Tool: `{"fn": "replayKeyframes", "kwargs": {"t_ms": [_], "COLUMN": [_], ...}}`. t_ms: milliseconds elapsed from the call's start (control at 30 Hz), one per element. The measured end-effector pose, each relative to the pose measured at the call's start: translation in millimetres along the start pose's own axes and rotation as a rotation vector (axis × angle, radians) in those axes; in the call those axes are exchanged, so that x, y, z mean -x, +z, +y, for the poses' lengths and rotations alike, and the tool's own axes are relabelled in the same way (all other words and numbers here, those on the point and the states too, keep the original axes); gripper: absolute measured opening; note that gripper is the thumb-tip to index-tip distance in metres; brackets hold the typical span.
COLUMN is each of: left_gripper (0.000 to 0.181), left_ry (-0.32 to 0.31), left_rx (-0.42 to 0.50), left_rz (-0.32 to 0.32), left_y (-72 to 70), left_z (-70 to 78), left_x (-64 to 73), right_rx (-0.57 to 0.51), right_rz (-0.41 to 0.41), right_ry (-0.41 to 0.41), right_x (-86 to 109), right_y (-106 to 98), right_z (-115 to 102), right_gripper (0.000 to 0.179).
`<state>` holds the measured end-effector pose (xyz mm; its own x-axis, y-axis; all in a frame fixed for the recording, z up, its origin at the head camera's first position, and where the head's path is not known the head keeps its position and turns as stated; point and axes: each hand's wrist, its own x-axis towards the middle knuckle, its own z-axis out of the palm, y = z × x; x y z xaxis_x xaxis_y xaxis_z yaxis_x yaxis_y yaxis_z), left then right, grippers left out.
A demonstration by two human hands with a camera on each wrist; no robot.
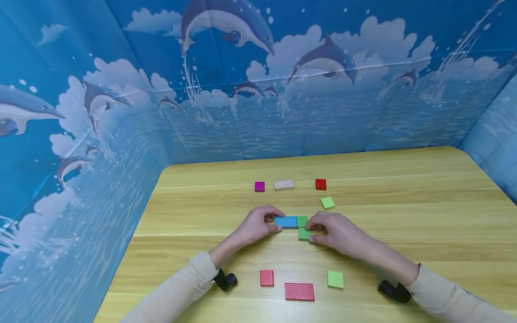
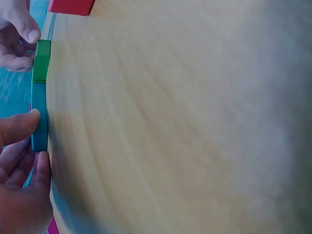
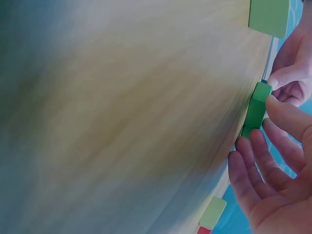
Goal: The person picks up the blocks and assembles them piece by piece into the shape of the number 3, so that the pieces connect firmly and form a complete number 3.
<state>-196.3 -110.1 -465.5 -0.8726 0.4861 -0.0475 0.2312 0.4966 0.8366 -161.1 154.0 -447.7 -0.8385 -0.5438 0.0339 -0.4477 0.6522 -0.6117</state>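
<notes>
A flat blue rectangular block [image 1: 286,222] lies on the table, its left end between the thumb and fingers of my left hand [image 1: 255,224]. Against its right end sits a green square block [image 1: 302,221]. A second green square block [image 1: 304,234] lies on the near side of the first, touching it. My right hand [image 1: 338,233] pinches this nearer block by its right side, thumb at the near corner and index finger at the far one. In the right wrist view, thumb and fingertips meet the green block [image 3: 254,109] at its two ends, the other fingers loosely bent.
Behind the hands lie a magenta square [image 1: 260,186], a pale pink rectangle [image 1: 284,185], a red square [image 1: 321,184] and a light green square [image 1: 328,203]. Nearer me are a pinkish-red square [image 1: 266,278], a matching rectangle [image 1: 299,291] and another light green square [image 1: 335,279].
</notes>
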Motion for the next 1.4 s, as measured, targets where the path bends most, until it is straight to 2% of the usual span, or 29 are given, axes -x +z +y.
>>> {"fn": "replayKeyframes", "kwargs": {"t_ms": [1000, 1400], "left_gripper": [0.028, 0.028], "left_ry": [-0.001, 0.000], "left_rx": [-0.007, -0.010], "left_rz": [0.001, 0.005], "left_y": [1.6, 1.0], "left_z": [-0.8, -0.7], "left_x": [0.3, 0.9], "right_rx": [0.008, -0.040], "right_rz": [-0.006, -0.011], "right_ry": [0.020, 0.047], "right_x": [-1.0, 3.1], "right_y": [0.4, -6.0], "right_z": [-2.8, 1.1], "right_gripper": [0.024, 0.024]}}
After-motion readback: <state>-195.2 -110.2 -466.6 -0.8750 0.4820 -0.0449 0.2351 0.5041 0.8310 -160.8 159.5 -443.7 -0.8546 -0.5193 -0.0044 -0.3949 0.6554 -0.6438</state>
